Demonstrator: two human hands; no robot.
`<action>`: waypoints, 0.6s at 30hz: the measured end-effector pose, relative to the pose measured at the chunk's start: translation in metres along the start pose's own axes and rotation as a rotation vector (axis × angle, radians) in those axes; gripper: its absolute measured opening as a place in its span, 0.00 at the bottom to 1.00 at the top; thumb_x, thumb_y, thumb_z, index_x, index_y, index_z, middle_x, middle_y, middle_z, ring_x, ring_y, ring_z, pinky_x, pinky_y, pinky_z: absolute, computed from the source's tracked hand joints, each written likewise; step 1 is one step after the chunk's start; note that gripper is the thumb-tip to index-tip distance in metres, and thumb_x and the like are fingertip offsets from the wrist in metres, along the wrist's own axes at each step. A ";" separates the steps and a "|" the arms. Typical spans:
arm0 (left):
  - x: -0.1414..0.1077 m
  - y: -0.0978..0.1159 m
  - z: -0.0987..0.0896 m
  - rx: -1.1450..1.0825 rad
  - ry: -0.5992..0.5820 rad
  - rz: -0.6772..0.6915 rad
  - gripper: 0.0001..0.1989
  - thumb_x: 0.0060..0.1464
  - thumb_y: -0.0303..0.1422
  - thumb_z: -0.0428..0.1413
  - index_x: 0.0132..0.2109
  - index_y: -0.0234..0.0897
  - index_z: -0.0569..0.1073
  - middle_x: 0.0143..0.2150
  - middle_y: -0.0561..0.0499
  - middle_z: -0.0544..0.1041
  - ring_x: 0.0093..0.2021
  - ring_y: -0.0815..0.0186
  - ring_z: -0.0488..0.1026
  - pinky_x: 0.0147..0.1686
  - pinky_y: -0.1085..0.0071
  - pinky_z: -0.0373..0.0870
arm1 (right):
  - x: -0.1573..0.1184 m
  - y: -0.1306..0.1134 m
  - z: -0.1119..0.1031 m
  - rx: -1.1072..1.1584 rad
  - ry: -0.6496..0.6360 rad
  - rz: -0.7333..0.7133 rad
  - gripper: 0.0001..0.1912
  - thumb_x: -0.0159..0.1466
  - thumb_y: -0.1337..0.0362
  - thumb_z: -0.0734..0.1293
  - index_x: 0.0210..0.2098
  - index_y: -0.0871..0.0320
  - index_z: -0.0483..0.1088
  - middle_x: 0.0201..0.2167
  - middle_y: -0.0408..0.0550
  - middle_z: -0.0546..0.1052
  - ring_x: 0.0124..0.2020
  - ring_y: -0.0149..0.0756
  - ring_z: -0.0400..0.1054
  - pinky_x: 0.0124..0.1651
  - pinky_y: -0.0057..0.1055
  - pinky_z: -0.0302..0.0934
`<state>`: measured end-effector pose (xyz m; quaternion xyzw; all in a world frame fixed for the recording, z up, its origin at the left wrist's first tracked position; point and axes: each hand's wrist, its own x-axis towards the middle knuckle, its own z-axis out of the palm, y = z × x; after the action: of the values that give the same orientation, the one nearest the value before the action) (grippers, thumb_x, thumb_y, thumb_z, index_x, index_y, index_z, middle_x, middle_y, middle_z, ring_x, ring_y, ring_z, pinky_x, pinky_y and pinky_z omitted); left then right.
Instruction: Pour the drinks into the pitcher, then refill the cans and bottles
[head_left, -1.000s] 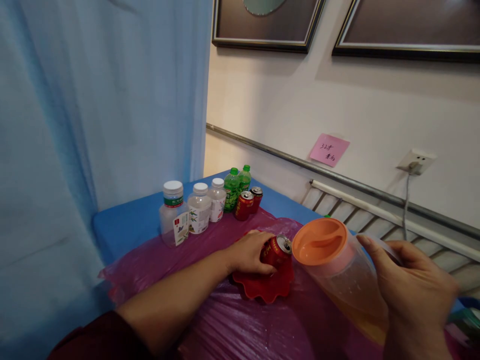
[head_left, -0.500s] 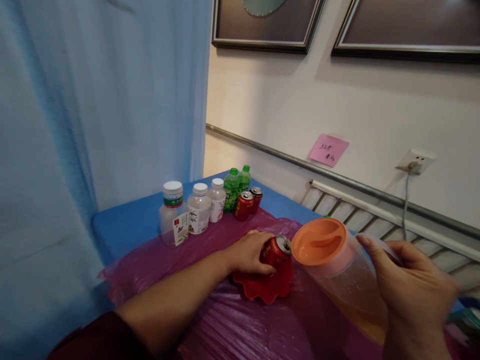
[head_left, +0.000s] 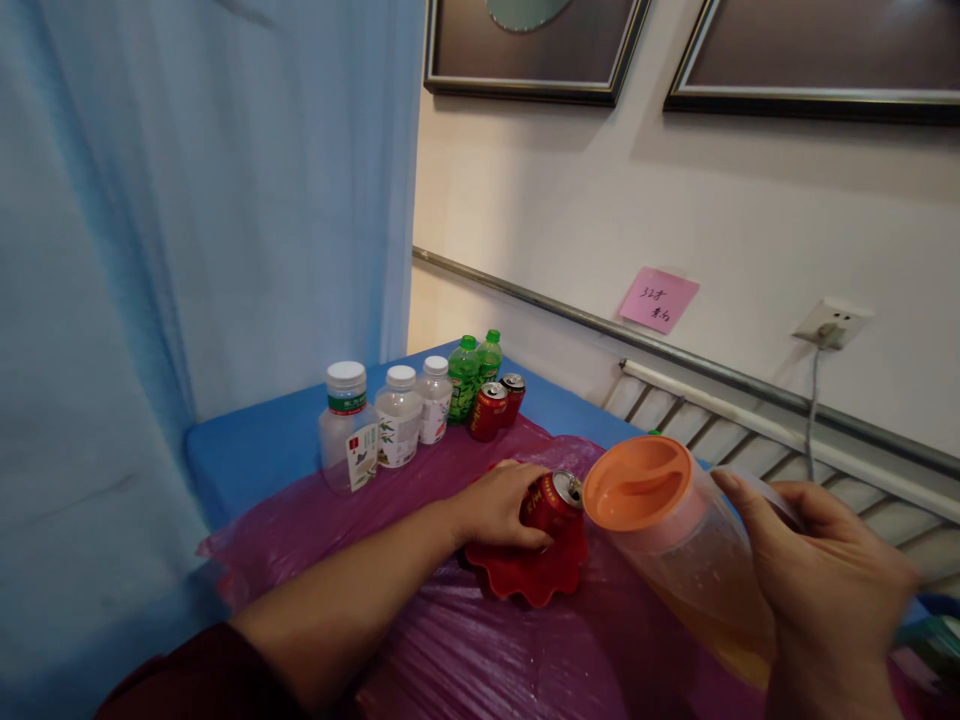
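Note:
My left hand [head_left: 501, 508] is wrapped round a red drink can [head_left: 553, 500], which leans to the right above a red scallop-edged dish [head_left: 529, 578]. In my right hand [head_left: 829, 570] is the handle of a clear plastic pitcher [head_left: 701, 575] with an orange lid [head_left: 637, 484]. The pitcher tilts left, and its lid edge is at the can's top. Amber liquid lies low inside the pitcher. Whether any liquid passes between lid and can, I cannot tell. My fingers hide the can's lower left part.
Behind my left hand stand a large clear jar [head_left: 347, 430], two white-capped bottles [head_left: 399, 420], green bottles [head_left: 463, 380] and two red cans [head_left: 488, 412]. Purple plastic sheeting [head_left: 442, 640] covers part of the blue table [head_left: 247, 450]. A radiator [head_left: 697, 420] runs along the wall; a blue curtain [head_left: 225, 200] hangs left.

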<state>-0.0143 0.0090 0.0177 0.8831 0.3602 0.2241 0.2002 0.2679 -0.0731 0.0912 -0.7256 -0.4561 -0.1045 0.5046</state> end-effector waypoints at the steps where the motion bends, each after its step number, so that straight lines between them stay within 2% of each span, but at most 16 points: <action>1: 0.000 0.000 0.000 0.001 -0.002 -0.002 0.29 0.43 0.45 0.68 0.51 0.41 0.73 0.48 0.47 0.80 0.46 0.51 0.76 0.50 0.59 0.69 | 0.000 0.000 0.000 0.000 -0.001 -0.008 0.32 0.53 0.29 0.68 0.28 0.54 0.76 0.20 0.41 0.71 0.24 0.35 0.65 0.28 0.31 0.54; 10: 0.001 0.000 0.000 0.001 -0.014 0.000 0.29 0.42 0.46 0.69 0.51 0.41 0.73 0.49 0.46 0.79 0.48 0.50 0.76 0.53 0.57 0.68 | -0.002 -0.004 -0.002 -0.005 -0.031 0.025 0.33 0.52 0.28 0.67 0.28 0.54 0.76 0.20 0.40 0.71 0.25 0.35 0.64 0.29 0.32 0.54; 18: 0.000 0.000 -0.001 -0.006 -0.019 -0.013 0.29 0.42 0.46 0.68 0.51 0.41 0.74 0.47 0.46 0.80 0.47 0.50 0.76 0.50 0.58 0.69 | 0.000 0.001 0.001 0.007 -0.001 0.031 0.32 0.52 0.30 0.69 0.28 0.54 0.77 0.19 0.40 0.70 0.24 0.34 0.64 0.29 0.31 0.53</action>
<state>-0.0149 0.0093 0.0185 0.8823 0.3634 0.2156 0.2074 0.2685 -0.0725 0.0895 -0.7308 -0.4455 -0.0947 0.5085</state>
